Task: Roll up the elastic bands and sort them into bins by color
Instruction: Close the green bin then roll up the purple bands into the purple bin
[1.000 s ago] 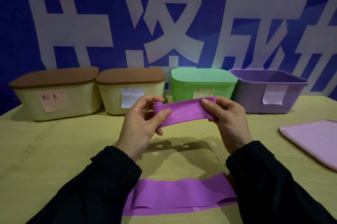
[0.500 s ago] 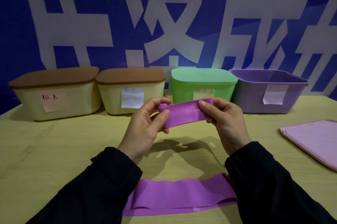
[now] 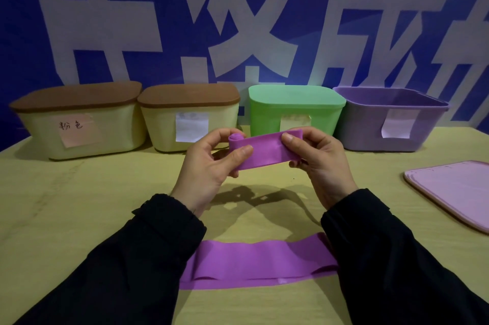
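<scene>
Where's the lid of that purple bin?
In the head view, the pink-purple lid lies flat on the table at the far right, in front of the open purple bin.

- A staged demo or recording space, not a home.
- Blue banner [image 3: 169, 20] with huge white characters behind the grip.
- Labelled bins [image 3: 79, 126] lined up on a plain desk [image 3: 79, 205].

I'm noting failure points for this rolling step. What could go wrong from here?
1. The roll at the left hand end of the held purple band is small and held in the air; a slip could let it spring open.
2. The right hand only pinches the free end, so the roll may wind crooked.
3. Only the purple bin is open; the other bins are lidded.
</scene>
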`<control>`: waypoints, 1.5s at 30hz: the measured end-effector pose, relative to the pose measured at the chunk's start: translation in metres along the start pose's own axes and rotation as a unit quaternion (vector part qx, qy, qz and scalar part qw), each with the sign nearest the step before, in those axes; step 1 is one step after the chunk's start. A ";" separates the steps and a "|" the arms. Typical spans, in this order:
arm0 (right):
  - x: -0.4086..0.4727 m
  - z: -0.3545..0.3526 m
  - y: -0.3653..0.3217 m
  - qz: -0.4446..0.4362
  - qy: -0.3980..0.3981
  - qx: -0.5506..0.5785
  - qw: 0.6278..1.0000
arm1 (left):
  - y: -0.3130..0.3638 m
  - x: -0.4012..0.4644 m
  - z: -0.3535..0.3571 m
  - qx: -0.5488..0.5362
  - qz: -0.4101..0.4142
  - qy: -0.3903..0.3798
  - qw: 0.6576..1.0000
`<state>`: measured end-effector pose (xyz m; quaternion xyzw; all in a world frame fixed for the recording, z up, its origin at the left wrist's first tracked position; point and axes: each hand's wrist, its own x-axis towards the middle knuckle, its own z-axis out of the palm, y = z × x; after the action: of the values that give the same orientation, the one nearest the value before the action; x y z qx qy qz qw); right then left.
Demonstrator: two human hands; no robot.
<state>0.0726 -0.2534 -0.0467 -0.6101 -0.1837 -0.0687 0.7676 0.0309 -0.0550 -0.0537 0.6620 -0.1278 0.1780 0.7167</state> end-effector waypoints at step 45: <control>-0.008 0.013 0.003 0.011 -0.063 -0.030 0.998 | 0.008 -0.005 0.005 0.024 0.015 -0.020 0.999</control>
<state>0.0637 -0.2411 -0.0503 -0.6381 -0.2228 -0.0274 0.7365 0.0231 -0.0596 -0.0477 0.6804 -0.1472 0.1786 0.6954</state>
